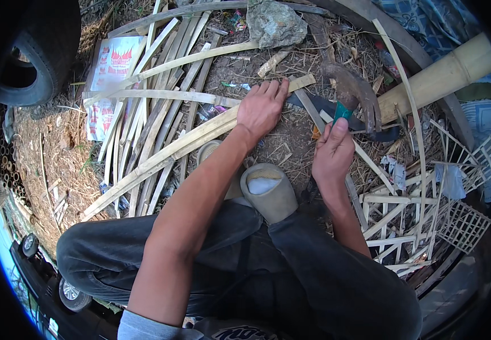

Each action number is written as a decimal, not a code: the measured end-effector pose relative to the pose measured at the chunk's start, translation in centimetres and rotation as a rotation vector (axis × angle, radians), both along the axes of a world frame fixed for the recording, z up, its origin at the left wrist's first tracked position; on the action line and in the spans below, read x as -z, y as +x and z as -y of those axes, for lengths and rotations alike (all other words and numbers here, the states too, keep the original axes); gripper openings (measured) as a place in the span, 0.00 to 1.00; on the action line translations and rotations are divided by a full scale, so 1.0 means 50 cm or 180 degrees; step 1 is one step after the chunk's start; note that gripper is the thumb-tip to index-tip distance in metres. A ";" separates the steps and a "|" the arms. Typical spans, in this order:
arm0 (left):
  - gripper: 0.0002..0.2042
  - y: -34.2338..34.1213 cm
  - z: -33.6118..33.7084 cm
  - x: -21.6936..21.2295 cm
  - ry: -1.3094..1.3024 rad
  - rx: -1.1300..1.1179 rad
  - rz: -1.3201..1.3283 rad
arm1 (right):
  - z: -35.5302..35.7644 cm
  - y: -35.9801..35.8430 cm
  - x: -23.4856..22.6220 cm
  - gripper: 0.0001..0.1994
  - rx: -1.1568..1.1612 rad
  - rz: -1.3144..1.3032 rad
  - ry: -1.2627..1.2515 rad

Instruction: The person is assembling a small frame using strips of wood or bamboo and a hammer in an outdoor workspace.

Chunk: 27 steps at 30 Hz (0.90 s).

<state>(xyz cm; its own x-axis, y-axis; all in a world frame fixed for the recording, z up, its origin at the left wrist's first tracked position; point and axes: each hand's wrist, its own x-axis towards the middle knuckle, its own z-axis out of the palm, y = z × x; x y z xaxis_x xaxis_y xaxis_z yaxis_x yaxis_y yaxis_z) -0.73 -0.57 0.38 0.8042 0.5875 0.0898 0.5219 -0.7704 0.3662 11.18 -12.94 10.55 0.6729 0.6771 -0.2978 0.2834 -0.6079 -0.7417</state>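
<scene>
My left hand point(262, 107) is closed over a long split bamboo strip point(169, 156), which runs from the lower left up past my fingers to its cut end at the upper right. In my right hand point(334, 148) is a claw hammer point(354, 93) with a rusty curved head and a green collar below it. The hammer's head is to the right of the strip's end, apart from it. A dark flat piece point(327, 106) lies on the ground beneath, partly hidden by the hammer. My shoe point(268, 192) is between my two forearms.
Several bamboo strips point(149, 107) lie piled at the left, beside a printed sack point(118, 65). A grey rock point(275, 24) sits at the top. At the right are a thick bamboo pole point(444, 73) and a frame of thin slats point(396, 212). A tire point(44, 68) stands far left.
</scene>
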 end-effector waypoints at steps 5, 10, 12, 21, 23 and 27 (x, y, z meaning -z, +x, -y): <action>0.24 -0.013 -0.018 0.013 0.0074 -0.0056 0.0100 | -0.035 0.021 0.032 0.29 -0.0132 -0.0312 -0.0309; 0.25 -0.007 -0.004 0.011 0.0044 -0.0039 0.0062 | -0.015 0.006 0.029 0.29 -0.0331 0.0450 0.0075; 0.26 -0.006 -0.003 0.008 0.0007 -0.0032 -0.0030 | -0.020 0.015 0.025 0.29 -0.0363 0.0253 -0.0235; 0.20 0.010 -0.012 -0.048 -0.0437 -0.0431 0.0254 | -0.038 0.084 -0.081 0.32 0.0872 -0.1324 -0.0056; 0.21 0.015 -0.021 -0.071 -0.1464 -0.0801 0.0366 | -0.021 0.094 -0.061 0.31 0.0791 -0.1201 0.0003; 0.26 0.012 -0.032 -0.067 -0.1540 -0.1273 0.0788 | -0.002 0.091 -0.045 0.31 0.1012 -0.1600 -0.0223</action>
